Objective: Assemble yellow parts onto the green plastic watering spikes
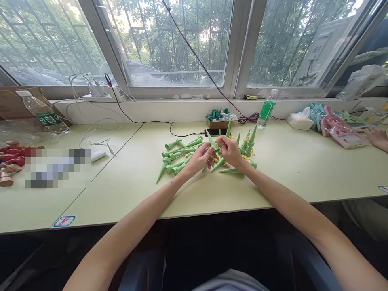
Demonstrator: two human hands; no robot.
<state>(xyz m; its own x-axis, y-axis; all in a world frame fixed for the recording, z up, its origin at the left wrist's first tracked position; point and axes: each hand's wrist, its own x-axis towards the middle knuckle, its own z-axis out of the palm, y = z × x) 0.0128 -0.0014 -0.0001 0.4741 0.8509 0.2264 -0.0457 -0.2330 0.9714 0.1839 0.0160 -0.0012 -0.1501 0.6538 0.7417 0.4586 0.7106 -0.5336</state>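
Note:
My left hand (200,158) is closed around a green plastic watering spike (211,140), its pointed tip slanting up and away from me. Close against it, my right hand (230,150) pinches at the spike's wide end; whatever lies between those fingertips is too small and hidden to make out. Left of my hands lie several more green spikes (177,154) in a loose pile. On the right, other spikes (251,141) stand or lie among small yellow plastic pieces (244,157).
Behind the spikes are a dark phone (212,132) on a cable and a small cardboard box (222,123). Bottles (267,109) stand at both sides. A tissue pack (300,119) and pink plastic items (341,129) lie right, near another person's hand (377,136). Red wooden toys (13,157) lie left.

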